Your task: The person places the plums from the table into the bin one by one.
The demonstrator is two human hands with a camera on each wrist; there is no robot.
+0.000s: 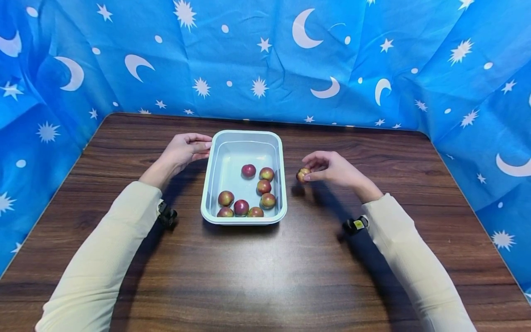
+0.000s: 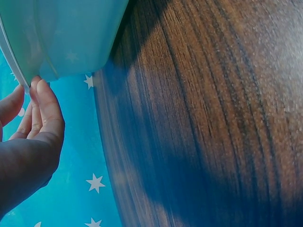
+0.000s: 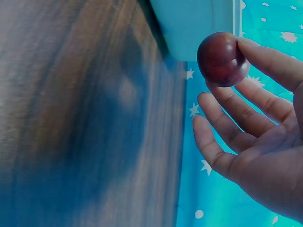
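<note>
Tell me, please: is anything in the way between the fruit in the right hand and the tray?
Nothing visible. The right hand pinches the fruit just right of the tray; only the tray's low right wall lies between. The left hand touches the far-left rim, away from that path.

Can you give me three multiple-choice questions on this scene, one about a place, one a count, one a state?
1. Where is the fruit that the right hand pinches?
A. right of the tray
B. in the tray
C. left of the tray

2. How many fruits lie in the tray?
A. four
B. eight
C. twelve

3. What is the left hand doing?
A. gripping a fruit
B. touching the tray rim
C. lying flat on the table

Answers: 1 A, it is held outside the right wall. 2 B, eight count in the head view. 3 B, fingertips meet the rim.
</note>
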